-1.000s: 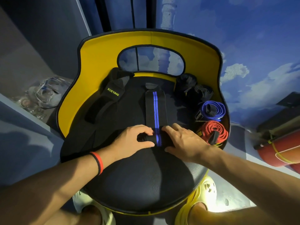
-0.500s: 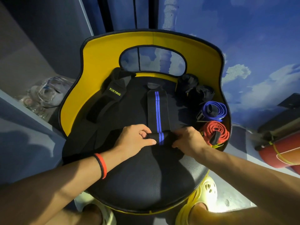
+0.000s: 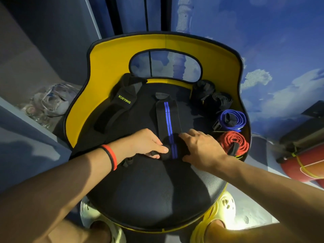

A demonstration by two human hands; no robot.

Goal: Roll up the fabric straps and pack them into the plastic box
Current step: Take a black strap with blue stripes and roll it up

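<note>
A black strap with two blue stripes [image 3: 168,118] lies lengthwise on the black seat of a yellow-backed chair [image 3: 108,67]. Its near end is wound into a thick roll [image 3: 172,148]. My left hand [image 3: 145,143] pinches the roll's left end with thumb and fingers. My right hand [image 3: 201,146] curls over its right end. A wider black strap marked XUEYING [image 3: 115,113] lies flat at the left. Rolled straps sit at the seat's right edge: black [image 3: 217,100], blue [image 3: 231,120], red [image 3: 233,142]. A clear plastic box [image 3: 49,104] stands on the floor to the left.
A red cylinder with yellow bands [image 3: 305,165] lies on the floor at the right, beside a dark case [image 3: 303,134]. My feet in pale yellow clogs [image 3: 222,214] show under the seat's near edge. A wall painted with sky and clouds stands behind the chair.
The roll of the blue-striped strap has grown thicker and moved up the strap, leaving a shorter flat length. Both hands have shifted their hold on the roll's ends.
</note>
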